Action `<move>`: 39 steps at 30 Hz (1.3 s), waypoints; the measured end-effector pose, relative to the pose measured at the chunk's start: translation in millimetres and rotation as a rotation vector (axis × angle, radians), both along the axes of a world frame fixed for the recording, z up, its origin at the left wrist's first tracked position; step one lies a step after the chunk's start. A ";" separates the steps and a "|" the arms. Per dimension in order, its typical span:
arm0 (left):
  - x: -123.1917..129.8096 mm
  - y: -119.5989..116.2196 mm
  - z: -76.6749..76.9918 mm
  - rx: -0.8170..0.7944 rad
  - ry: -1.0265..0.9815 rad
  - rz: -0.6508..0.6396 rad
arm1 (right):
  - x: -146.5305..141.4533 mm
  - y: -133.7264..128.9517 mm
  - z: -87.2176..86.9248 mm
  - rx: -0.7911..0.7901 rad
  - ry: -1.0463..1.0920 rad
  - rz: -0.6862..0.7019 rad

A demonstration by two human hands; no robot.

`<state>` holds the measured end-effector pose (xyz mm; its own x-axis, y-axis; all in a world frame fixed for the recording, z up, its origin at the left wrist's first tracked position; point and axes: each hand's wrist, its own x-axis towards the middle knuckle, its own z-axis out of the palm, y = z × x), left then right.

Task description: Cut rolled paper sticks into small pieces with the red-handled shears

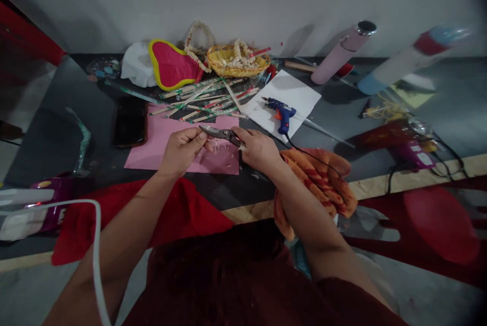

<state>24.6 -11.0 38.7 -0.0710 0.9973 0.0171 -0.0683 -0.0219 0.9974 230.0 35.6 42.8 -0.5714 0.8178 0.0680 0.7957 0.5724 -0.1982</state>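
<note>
Over a pink sheet [148,148] my right hand [258,148] is wrapped round the handles of a pair of dark cutters [224,134], whose blades point left. My left hand [184,149] is closed in a pinch at the blade tips; what it holds there is too small to make out. Small pale bits [224,147] lie on the pink sheet just below the cutters. Several chopstick-like sticks in printed wrappers [198,98] are heaped behind my hands. A blue glue gun [281,112] rests on a white sheet [304,93] to the right.
A black phone [130,122] lies left of the pink sheet. Along the wall are a pink and yellow padded shape [175,66], a wicker basket [238,69] and a pink bottle [338,57]. An orange towel [319,178] and a red cloth [182,214] lie at the front edge.
</note>
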 end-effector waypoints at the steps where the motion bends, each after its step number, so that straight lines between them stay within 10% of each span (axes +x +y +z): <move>1: 0.9 0.0 1.0 0.003 0.017 0.010 | 0.0 -0.1 -0.2 0.000 -0.002 -0.004; 9: 2.9 -0.5 8.4 0.085 0.228 0.095 | 2.7 7.2 -6.5 0.009 0.035 0.045; 39: -10.3 -4.7 17.2 -0.343 -0.427 -0.365 | 9.8 11.9 -6.2 -0.021 0.133 0.186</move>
<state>14.3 -15.7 55.9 0.3432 0.9022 -0.2611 -0.4022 0.3924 0.8272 239.9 47.6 36.6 -0.6993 0.7016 0.1368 0.6431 0.7011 -0.3078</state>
